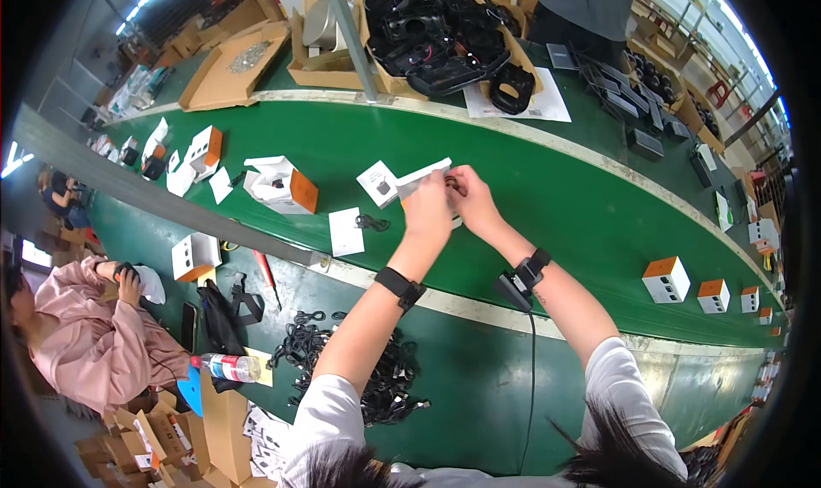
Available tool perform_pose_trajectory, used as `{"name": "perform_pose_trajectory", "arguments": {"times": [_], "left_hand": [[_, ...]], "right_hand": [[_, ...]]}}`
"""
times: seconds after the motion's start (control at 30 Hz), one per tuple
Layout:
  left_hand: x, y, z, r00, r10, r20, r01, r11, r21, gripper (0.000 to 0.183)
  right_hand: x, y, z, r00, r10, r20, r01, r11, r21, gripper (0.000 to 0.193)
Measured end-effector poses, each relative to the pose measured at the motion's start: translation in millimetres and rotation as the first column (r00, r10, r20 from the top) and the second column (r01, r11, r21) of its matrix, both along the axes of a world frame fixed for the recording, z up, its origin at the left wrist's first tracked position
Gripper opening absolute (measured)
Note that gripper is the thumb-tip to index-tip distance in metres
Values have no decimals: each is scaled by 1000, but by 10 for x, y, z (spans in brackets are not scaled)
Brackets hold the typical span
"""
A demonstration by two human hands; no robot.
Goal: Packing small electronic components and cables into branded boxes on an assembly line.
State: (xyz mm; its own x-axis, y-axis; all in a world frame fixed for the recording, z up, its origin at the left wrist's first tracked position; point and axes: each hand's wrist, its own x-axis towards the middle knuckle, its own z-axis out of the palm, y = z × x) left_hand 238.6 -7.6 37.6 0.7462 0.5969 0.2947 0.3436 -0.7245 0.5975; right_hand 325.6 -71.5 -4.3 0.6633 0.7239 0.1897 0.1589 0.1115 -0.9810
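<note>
Over the green belt [547, 231], my left hand [426, 210] is closed around a small white box [422, 177], whose pale upper edge shows past the fingers. My right hand [475, 204] meets it at the box's right side, fingertips pinched by a small dark item that I cannot make out. Most of the box's body is hidden behind my hands. Just left of them lie a white printed card [376, 184], a white leaflet [344, 234] and a small coiled black cable [372, 223]. Each wrist wears a black strap.
A heap of black cables [389, 381] lies on the near table. Open white-and-orange boxes [282, 186] stand left on the belt; closed ones [666, 280] stand right. A metal post [349, 39] rises beyond. A pink-sleeved person [111, 325] sits left, near a bottle [229, 367].
</note>
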Motion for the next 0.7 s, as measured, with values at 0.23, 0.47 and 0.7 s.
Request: {"name": "perform_pose_trajectory", "arguments": {"times": [0.23, 0.47, 0.7], "left_hand": [[-98, 132, -297, 994, 56, -94, -53, 998, 35, 11], [-129, 32, -392, 998, -25, -56, 43, 939, 340, 13], [-142, -85, -357, 991, -87, -106, 123, 908, 401, 20]], "right_hand": [[35, -75, 166, 619, 207, 757, 49, 953, -300, 15], [161, -84, 230, 679, 241, 693, 59, 923, -379, 9], [206, -211, 175, 609, 307, 732, 62, 901, -429, 12]]}}
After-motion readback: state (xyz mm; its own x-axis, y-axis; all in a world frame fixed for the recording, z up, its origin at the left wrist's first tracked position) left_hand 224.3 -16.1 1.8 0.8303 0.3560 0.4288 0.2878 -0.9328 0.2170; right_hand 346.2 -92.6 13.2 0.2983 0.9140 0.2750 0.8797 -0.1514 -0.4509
